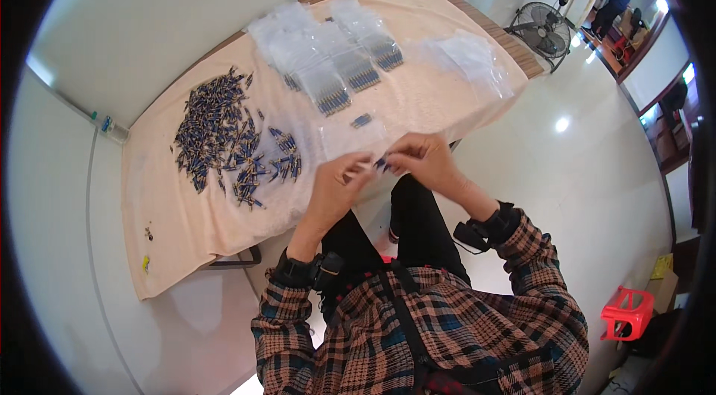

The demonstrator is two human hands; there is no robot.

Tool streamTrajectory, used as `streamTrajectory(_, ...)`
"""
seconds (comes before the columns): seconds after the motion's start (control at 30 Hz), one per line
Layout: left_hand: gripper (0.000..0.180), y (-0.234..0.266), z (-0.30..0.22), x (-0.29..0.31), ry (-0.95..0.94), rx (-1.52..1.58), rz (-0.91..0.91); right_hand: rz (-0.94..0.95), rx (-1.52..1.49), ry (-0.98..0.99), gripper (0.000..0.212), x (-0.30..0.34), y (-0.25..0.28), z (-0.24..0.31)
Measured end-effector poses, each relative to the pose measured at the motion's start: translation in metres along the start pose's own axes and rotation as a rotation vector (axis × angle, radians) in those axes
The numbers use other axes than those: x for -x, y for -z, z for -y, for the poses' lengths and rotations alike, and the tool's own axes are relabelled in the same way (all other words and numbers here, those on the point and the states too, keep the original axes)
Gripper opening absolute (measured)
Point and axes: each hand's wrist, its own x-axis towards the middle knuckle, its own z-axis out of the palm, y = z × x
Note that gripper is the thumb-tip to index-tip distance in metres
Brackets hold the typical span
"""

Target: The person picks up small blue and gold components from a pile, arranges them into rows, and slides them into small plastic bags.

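My right hand (429,162) is pinched around a few small dark blue cylindrical pieces (382,164), just past the table's near edge. Beside them is my left hand (339,180), its fingers curled in and slightly blurred; what they hold, if anything, is hidden. On the cloth beyond my hands, a short row of blue and gold pieces (362,120) lies on a flat clear plastic bag (335,140). A large loose pile of the same pieces (216,126) spreads to the left, with a smaller cluster (284,155) nearer my left hand.
Filled clear bags (333,100) lie in overlapping rows at the back, and more clear plastic (473,59) at the right. A peach cloth (175,231) covers the table. Beyond stand a black fan (543,28) and a person (615,3). A red stool (626,313) is at right.
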Motion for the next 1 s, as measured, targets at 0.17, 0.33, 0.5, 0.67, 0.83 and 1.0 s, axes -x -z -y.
streamTrajectory(0.17, 0.023, 0.007, 0.027, -0.029, -0.450, -0.504, -0.400, -0.211, -0.043, -0.024, 0.017, -0.037, 0.043, 0.000)
streamTrajectory(0.33, 0.024, -0.008, 0.050, -0.048, -0.454, -0.516, -0.414, -0.208, -0.104, -0.192, 0.019, -0.067, 0.054, -0.015)
streamTrajectory(0.5, 0.024, -0.009, 0.060, -0.050, -0.406, -0.484, -0.405, -0.095, -0.093, -0.288, 0.019, -0.089, 0.049, -0.024)
streamTrajectory(0.67, 0.024, -0.010, 0.059, -0.048, -0.374, -0.449, -0.368, -0.051, -0.109, -0.363, 0.019, -0.095, 0.044, -0.030)
streamTrajectory(0.83, 0.024, -0.008, 0.060, -0.048, -0.364, -0.443, -0.364, -0.054, -0.156, -0.345, 0.019, -0.095, 0.035, -0.035)
streamTrajectory(1.0, 0.024, -0.009, 0.059, -0.049, -0.379, -0.475, -0.361, -0.050, -0.106, -0.328, 0.019, -0.090, 0.024, -0.037)
